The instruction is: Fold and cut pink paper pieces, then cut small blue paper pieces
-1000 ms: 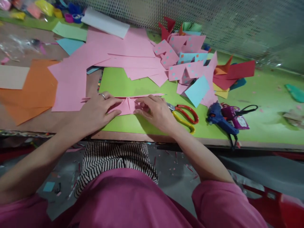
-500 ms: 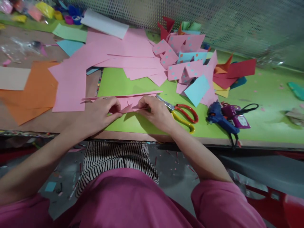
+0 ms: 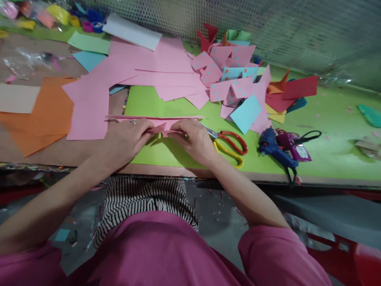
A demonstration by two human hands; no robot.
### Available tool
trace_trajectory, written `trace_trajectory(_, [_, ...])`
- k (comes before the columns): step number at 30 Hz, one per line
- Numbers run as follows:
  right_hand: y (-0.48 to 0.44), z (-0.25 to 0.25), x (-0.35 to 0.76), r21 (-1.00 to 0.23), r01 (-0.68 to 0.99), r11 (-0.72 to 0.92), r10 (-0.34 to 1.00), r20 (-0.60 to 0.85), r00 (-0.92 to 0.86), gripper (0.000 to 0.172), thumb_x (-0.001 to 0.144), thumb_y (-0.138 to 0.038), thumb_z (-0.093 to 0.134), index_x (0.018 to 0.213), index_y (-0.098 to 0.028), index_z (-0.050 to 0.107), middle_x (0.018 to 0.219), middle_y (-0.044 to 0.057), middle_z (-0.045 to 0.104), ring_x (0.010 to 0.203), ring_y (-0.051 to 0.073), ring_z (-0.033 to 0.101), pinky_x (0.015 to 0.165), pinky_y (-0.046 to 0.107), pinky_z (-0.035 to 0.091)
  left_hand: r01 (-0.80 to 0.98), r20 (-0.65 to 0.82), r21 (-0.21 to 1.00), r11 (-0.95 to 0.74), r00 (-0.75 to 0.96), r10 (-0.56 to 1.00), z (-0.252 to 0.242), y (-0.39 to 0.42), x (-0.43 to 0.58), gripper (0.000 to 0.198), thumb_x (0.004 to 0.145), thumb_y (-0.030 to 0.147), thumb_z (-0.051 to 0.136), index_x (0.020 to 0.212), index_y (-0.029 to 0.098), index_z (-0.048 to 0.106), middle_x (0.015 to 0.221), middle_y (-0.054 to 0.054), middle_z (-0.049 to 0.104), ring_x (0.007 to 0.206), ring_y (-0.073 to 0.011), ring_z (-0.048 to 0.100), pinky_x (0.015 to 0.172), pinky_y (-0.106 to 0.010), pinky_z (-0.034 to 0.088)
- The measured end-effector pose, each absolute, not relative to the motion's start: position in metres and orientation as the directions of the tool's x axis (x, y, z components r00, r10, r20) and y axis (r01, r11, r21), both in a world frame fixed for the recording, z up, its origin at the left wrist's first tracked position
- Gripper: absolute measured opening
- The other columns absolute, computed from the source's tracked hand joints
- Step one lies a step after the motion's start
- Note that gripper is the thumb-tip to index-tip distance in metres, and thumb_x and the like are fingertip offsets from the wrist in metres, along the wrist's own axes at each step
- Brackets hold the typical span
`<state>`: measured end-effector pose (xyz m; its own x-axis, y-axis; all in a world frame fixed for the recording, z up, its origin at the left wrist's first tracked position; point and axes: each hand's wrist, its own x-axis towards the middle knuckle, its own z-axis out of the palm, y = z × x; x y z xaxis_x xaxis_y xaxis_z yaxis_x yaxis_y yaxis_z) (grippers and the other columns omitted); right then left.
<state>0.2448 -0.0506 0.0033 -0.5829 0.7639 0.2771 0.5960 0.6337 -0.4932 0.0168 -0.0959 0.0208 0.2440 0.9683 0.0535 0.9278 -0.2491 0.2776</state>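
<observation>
From my remote feed, w/ the folded pink strip (image 3: 164, 122) as clock ctr, L to R: pale sheet (image 3: 19, 98) & orange paper (image 3: 55, 113) lie flat at 9, out past the work; prob. parked there to keep the middle free. Pink sheets (image 3: 87, 107) sweep from 9 round to abt 1, prob. stacked there as stock w/in reach.

L hand (image 3: 126, 137), silver ring (image 3: 133, 122) on a finger, is on the strip's 9 o'clock half: thumb & fingertips all but closed, pinching a raised flap. Strip sits on the green surface (image 3: 143, 99), lying crosswise, spanning both hands. R hand (image 3: 195, 141) mirrors it on the 3 o'clock half, thumb nearly meeting fingers, paper edge betw. them. I'd guess the matched pinch keeps the short flaps lifted & even abt the mid crease.

Dotted pink pieces (image 3: 218, 92) heap at 2, clear of the elbows. Scissors (image 3: 218, 136) just past 3, blades partly behind R hand, handles outward; handy for a quick grab, I think. Blue glue gun (image 3: 275, 147) farther out, same dir., purple item (image 3: 293, 146) beside it.

Labels: pale patch (image 3: 302, 151) on the purple item, too blurred to read. No brand legible anywhere else.
</observation>
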Motion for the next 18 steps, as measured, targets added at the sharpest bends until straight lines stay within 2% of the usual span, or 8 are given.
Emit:
trace_trajectory(4, [-0.053,0.003,0.246,-0.503,0.568,0.652,0.744,0.277,-0.609,0.017,0.102,-0.029,0.054,0.096,-0.020,0.067,0.095,0.006,0.072,0.088,0.020,0.060,0.084,0.035,0.042,0.911,0.101,0.250,-0.328,0.312,0.945,0.015,-0.098,0.016,0.033,0.101,0.035,0.044,0.106,0.023,0.074,0.100,-0.009,0.078,0.095,-0.0308,0.071,0.083,-0.043,0.048])
trace_trajectory(7, [-0.053,0.005,0.248,-0.600,0.542,0.588,0.773,0.219,-0.595,0.017,0.099,-0.032,0.062,0.108,-0.019,0.066,0.095,0.004,0.073,0.085,0.018,0.060,0.080,0.032,0.044,0.875,0.118,0.327,-0.356,0.335,0.935,0.013,-0.097,0.012,0.035,0.102,0.038,0.043,0.105,0.023,0.074,0.105,-0.009,0.079,0.098,-0.0302,0.071,0.088,-0.044,0.049])
trace_trajectory(11, [-0.053,0.006,0.249,-0.701,0.542,0.464,0.836,0.144,-0.530,0.026,0.098,-0.027,0.060,0.123,-0.018,0.059,0.089,0.001,0.069,0.076,0.015,0.057,0.073,0.030,0.044,0.854,0.095,0.451,-0.260,0.244,0.965,0.013,-0.092,0.010,0.037,0.101,0.045,0.047,0.117,0.023,0.072,0.109,-0.007,0.079,0.099,-0.0291,0.072,0.091,-0.043,0.049])
trace_trajectory(15, [-0.054,0.004,0.246,-0.665,0.571,0.481,0.841,0.165,-0.515,0.032,0.096,-0.018,0.059,0.128,-0.018,0.056,0.095,0.002,0.066,0.080,0.016,0.058,0.075,0.031,0.045,0.850,0.072,0.487,-0.199,0.187,0.980,0.013,-0.088,0.013,0.042,0.099,0.039,0.050,0.135,0.021,0.062,0.107,-0.008,0.077,0.096,-0.0283,0.072,0.088,-0.042,0.052])
trace_trajectory(18, [-0.054,0.002,0.244,-0.589,0.583,0.559,0.807,0.227,-0.545,0.025,0.099,-0.019,0.056,0.124,-0.019,0.061,0.105,0.006,0.067,0.087,0.018,0.059,0.078,0.032,0.046,0.844,0.086,0.462,-0.273,0.264,0.961,0.011,-0.085,0.014,0.040,0.099,0.035,0.047,0.132,0.022,0.065,0.115,-0.008,0.075,0.104,-0.0287,0.070,0.093,-0.044,0.052])
